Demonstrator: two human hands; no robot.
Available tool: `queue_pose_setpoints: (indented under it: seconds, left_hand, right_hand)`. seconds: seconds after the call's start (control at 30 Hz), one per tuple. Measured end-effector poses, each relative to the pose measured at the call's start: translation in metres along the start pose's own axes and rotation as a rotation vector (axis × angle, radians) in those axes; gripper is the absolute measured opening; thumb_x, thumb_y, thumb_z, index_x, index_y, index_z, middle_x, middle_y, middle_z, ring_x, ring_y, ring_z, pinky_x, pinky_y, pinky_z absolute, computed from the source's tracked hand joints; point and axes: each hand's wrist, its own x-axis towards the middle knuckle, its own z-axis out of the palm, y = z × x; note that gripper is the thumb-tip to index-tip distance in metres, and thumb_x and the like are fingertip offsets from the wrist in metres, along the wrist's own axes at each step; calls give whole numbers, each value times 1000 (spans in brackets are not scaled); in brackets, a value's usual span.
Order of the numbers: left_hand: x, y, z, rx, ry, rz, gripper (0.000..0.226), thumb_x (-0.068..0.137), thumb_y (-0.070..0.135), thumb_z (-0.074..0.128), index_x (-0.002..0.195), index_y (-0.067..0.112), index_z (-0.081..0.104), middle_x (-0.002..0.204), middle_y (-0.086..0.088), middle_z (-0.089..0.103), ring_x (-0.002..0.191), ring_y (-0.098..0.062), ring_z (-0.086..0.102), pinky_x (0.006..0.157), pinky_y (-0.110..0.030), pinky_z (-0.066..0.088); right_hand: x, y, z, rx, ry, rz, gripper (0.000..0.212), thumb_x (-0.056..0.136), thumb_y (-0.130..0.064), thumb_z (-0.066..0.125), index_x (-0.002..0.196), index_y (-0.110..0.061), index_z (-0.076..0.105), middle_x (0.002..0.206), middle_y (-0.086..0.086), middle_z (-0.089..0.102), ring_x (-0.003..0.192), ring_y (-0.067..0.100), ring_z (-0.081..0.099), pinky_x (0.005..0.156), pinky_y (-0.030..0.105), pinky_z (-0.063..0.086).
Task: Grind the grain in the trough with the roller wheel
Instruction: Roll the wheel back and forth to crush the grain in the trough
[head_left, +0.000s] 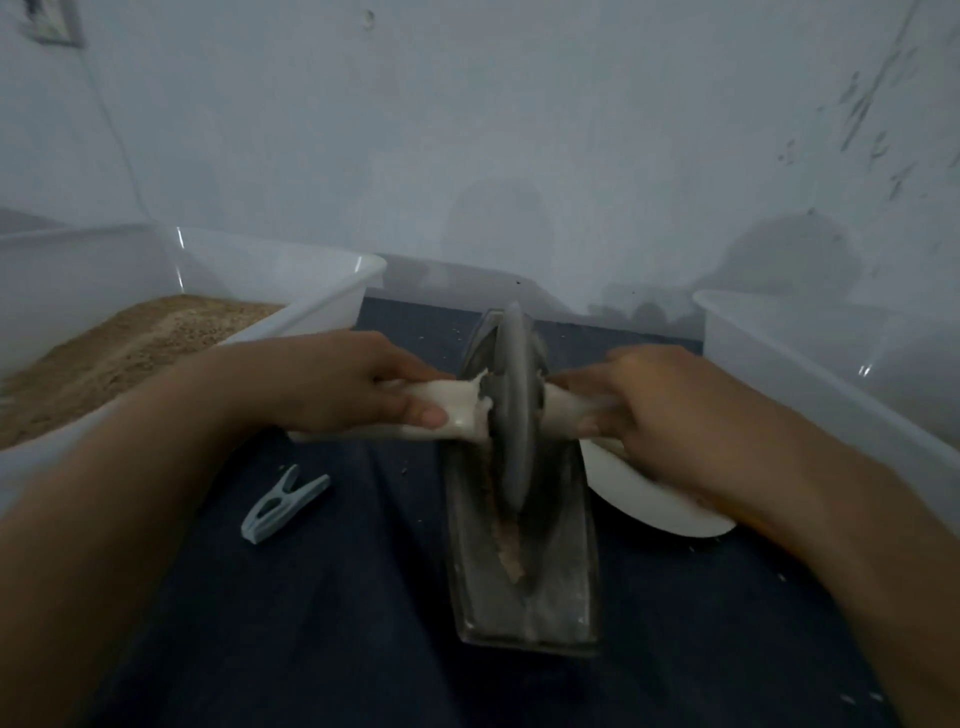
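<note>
A long metal trough (563, 582) lies lengthwise on a dark blue cloth, with a thin line of brown grain (508, 545) in its groove. A grey roller wheel (511, 410) stands upright in the groove near the trough's far half. A white handle runs through the wheel on both sides. My left hand (343, 384) grips the left end of the handle, thumb on top near the wheel. My right hand (654, 400) grips the right end. Part of the handle is hidden under my fingers.
A white tub (291, 327) holding brown ground grain stands at the left. Another white tub (831, 364) stands at the right. A white plate (639, 493) lies beside the trough under my right wrist. A pale blue clothes peg (283, 506) lies on the cloth. A wall rises behind.
</note>
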Motion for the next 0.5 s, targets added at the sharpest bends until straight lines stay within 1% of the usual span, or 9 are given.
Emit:
queue_pose_setpoints:
  seconds: [0.03, 0.1, 0.17, 0.23, 0.33, 0.37, 0.43, 0.47, 0.5]
  left_hand:
    - [8, -2, 6, 27, 82, -41, 48, 84, 49, 52, 131, 40, 48, 119, 14, 58, 109, -6, 53, 79, -18, 35]
    - [23, -6, 17, 144, 250, -126, 53, 88, 49, 51, 139, 40, 37, 135, 5, 51, 122, -17, 48, 93, -25, 35]
    - [33, -8, 26, 293, 376, -143, 57, 90, 53, 45, 143, 39, 29, 135, -2, 50, 123, -21, 46, 100, -33, 35]
    - [37, -9, 29, 337, 417, -121, 58, 90, 54, 42, 144, 38, 27, 131, -2, 51, 121, -21, 47, 99, -34, 35]
    - [27, -11, 21, 228, 321, -71, 56, 88, 51, 50, 140, 42, 33, 128, 2, 54, 119, -16, 48, 99, -29, 35]
    - [21, -11, 17, 158, 263, -44, 56, 85, 51, 53, 137, 43, 37, 125, 7, 56, 114, -10, 51, 96, -22, 35]
    - [4, -7, 6, 37, 118, 30, 55, 77, 57, 54, 130, 47, 46, 109, 24, 60, 96, 9, 53, 82, -2, 34]
    - [-3, -5, 0, -13, 46, 74, 55, 72, 61, 53, 125, 49, 50, 102, 30, 61, 92, 13, 54, 80, 0, 35]
    - [-10, -3, -5, -64, -21, 113, 53, 70, 64, 53, 122, 51, 53, 98, 30, 65, 92, 13, 56, 81, -1, 37]
  right_hand:
    - [9, 6, 6, 41, 28, 16, 43, 92, -10, 47, 129, -32, 50, 105, 2, 56, 102, 19, 55, 79, 25, 43]
    - [22, 16, 17, 89, 87, 54, 46, 93, -12, 49, 134, -33, 45, 115, 6, 56, 106, 21, 53, 82, 27, 40]
    - [30, 22, 25, 123, 154, 69, 48, 94, -20, 50, 138, -34, 39, 121, 8, 54, 110, 23, 50, 78, 26, 33]
    - [31, 22, 30, 120, 199, 58, 49, 94, -24, 50, 140, -36, 36, 120, 8, 54, 110, 23, 47, 76, 28, 31]
    - [19, 19, 28, 76, 181, 9, 46, 93, -25, 52, 136, -37, 41, 110, 4, 55, 104, 20, 46, 73, 29, 32]
    - [13, 17, 25, 60, 172, -23, 42, 93, -25, 52, 133, -37, 45, 105, 1, 55, 101, 18, 47, 72, 28, 33]
    - [-1, 11, 15, 19, 153, -87, 36, 92, -21, 52, 124, -38, 52, 94, -5, 54, 94, 13, 47, 67, 25, 31]
    - [-9, 7, 9, 9, 138, -103, 35, 92, -20, 51, 122, -38, 53, 93, -7, 55, 93, 12, 49, 67, 24, 33]
    - [-17, 4, 3, 13, 122, -110, 36, 91, -20, 50, 121, -40, 53, 95, -8, 58, 93, 11, 52, 71, 24, 38]
